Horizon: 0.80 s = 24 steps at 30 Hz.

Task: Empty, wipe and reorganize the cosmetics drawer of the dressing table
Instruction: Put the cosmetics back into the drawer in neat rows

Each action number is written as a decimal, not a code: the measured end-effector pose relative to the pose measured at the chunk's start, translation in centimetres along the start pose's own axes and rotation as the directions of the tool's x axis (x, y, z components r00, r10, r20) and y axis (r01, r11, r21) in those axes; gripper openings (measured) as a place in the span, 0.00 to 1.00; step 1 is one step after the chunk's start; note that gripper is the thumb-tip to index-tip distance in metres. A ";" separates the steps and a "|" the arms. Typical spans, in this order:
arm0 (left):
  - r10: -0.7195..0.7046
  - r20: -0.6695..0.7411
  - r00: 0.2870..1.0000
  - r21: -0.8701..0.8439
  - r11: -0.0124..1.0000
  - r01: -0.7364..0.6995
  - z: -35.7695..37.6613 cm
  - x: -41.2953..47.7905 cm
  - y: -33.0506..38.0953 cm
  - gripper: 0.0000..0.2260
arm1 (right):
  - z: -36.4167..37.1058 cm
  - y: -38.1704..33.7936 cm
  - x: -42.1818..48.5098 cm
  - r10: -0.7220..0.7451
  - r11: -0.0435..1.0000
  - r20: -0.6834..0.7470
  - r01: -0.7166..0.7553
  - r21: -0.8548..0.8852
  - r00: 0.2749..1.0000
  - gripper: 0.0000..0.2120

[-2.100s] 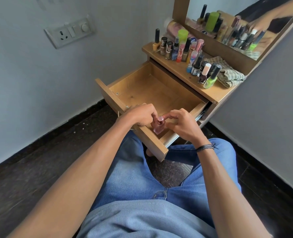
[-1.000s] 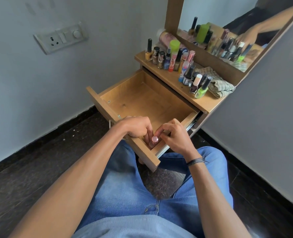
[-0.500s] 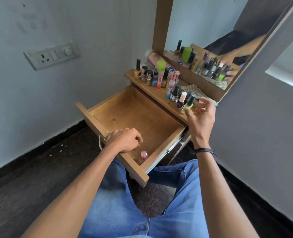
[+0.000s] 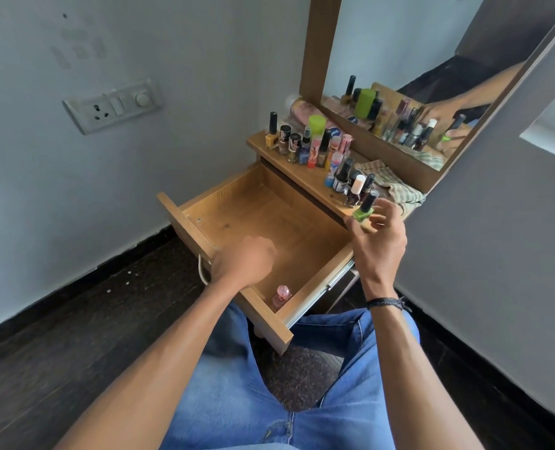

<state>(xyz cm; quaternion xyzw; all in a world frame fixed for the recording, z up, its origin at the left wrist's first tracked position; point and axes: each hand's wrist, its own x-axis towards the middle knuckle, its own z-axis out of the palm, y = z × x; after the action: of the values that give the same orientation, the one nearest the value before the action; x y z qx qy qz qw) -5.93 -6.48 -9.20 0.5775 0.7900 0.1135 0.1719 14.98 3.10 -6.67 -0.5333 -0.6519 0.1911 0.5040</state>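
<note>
Drawer (image 4: pixel 185 219) open, pink bottle (image 4: pixel 282 295) inside, right hand (image 4: pixel 380 241) pinching green bottle (image 4: pixel 363 211)

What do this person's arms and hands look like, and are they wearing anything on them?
Both forearms are bare, with no sleeves or gloves in view. At the wrist of the right hand sits a thin dark cord wristband with loose ends sticking out. The wrist of the left hand has nothing on it.
</note>
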 end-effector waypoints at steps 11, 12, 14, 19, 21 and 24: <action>-0.124 -0.426 0.896 -0.172 0.984 0.054 -2.6 1.0 -3.5 0.09 | 6.6 -0.5 -2.9 -0.056 0.963 0.654 0.214 -0.165 0.754 0.18; -0.139 -0.453 0.881 -0.169 0.983 0.069 -2.9 1.3 -4.3 0.11 | 7.4 -0.7 -2.7 -0.055 0.956 0.694 0.238 -0.170 0.718 0.18; -0.178 -0.519 0.836 -0.162 0.981 0.108 -3.2 1.9 -5.9 0.13 | 9.2 -1.2 -2.4 -0.062 0.947 0.751 0.277 -0.164 0.658 0.18; -0.318 -0.575 0.753 -0.333 0.933 0.139 -2.5 3.3 -7.6 0.19 | 14.5 -2.6 -2.2 -0.090 0.953 0.847 0.291 -0.079 0.525 0.19; -0.335 -0.588 0.736 -0.359 0.924 0.133 -2.1 3.6 -7.6 0.23 | 16.6 -2.8 -2.4 -0.091 0.961 0.870 0.273 -0.052 0.485 0.19; -0.386 -0.607 0.695 -0.412 0.900 0.140 -1.6 3.4 -7.7 0.27 | 19.5 -3.2 -2.8 -0.122 0.961 0.889 0.276 -0.005 0.442 0.19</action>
<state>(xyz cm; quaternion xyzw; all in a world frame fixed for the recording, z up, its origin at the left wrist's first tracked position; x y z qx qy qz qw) -14.21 -5.58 -11.07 0.3376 0.8416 0.4212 -0.0164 -3.57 5.07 -13.63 -0.3136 -0.8880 0.3283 0.0731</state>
